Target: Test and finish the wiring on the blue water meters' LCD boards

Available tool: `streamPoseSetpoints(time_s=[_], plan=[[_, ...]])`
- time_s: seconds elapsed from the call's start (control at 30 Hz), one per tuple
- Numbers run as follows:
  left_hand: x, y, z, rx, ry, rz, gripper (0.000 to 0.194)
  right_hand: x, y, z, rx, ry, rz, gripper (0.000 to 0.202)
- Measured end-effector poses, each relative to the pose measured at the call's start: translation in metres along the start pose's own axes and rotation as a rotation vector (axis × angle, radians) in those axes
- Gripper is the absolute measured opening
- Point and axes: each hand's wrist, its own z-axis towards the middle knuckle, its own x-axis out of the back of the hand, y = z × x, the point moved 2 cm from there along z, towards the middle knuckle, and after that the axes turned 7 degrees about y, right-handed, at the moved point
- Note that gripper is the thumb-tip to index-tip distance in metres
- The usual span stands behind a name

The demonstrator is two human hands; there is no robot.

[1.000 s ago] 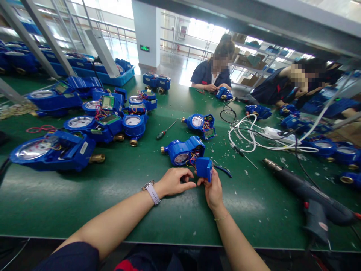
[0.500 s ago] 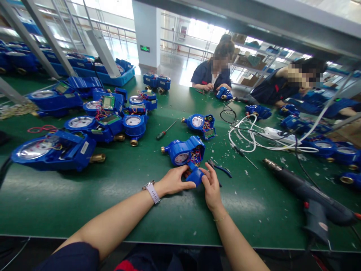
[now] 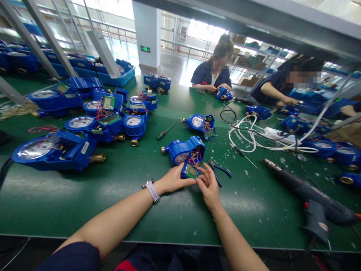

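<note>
A small blue display module (image 3: 191, 171) with a green circuit board and grey screen faces up between my hands. My left hand (image 3: 173, 181) is closed on its left side, thumb along the near edge. At its right edge, my right hand (image 3: 208, 184) touches it with thumb and fingertips. Just beyond sits an opened blue water meter (image 3: 184, 150) with a round dial and brass fitting; coloured wires (image 3: 196, 156) spill from its housing toward the module. Blue-handled pliers (image 3: 220, 170) lie open right of my right hand.
Another opened meter (image 3: 199, 122) and a screwdriver (image 3: 166, 131) lie farther back. Several meters (image 3: 81, 122) crowd the left. A heat gun (image 3: 307, 192) rests at right, near white cables (image 3: 251, 139) and a power strip (image 3: 278, 134). Two co-workers (image 3: 213, 75) sit across the table.
The module has turned over from its plain blue back to its screen side. My right fingers have shifted along its edge. The co-worker at far right has moved an arm and their head.
</note>
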Motion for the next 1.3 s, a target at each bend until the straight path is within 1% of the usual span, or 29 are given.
streamPoseSetpoints(time_s=[0.2,0.3,0.43,0.57,0.7,0.93,1.13,1.23,1.3], plan=[[0.002,0.000,0.002,0.022,-0.030,-0.112,0.069,-0.002,0.001,0.000,0.006,-0.028,-0.019,0.073],[0.004,0.001,0.003,0.025,-0.060,-0.168,0.071,-0.002,0.001,-0.001,0.006,-0.039,-0.050,0.078],[0.007,0.001,0.004,0.029,-0.110,-0.230,0.070,-0.004,-0.001,-0.003,0.015,-0.043,-0.118,0.085],[0.008,0.001,0.006,0.030,-0.158,-0.295,0.071,-0.007,-0.001,-0.003,0.016,-0.025,-0.156,0.084],[0.006,-0.001,0.006,0.051,-0.174,-0.343,0.073,-0.007,-0.002,-0.003,0.013,-0.022,-0.162,0.085],[0.004,-0.005,0.002,0.078,-0.126,-0.332,0.083,-0.005,-0.006,-0.010,0.003,-0.058,-0.148,0.081],[0.003,-0.004,-0.005,0.067,-0.176,-0.318,0.085,0.002,-0.009,-0.020,-0.012,-0.094,-0.170,0.080],[0.003,-0.004,-0.009,0.057,-0.192,-0.275,0.087,0.004,-0.010,-0.027,-0.006,-0.113,-0.197,0.080],[0.003,-0.002,-0.013,0.052,-0.206,-0.230,0.084,0.004,-0.013,-0.033,0.009,-0.125,-0.220,0.077]])
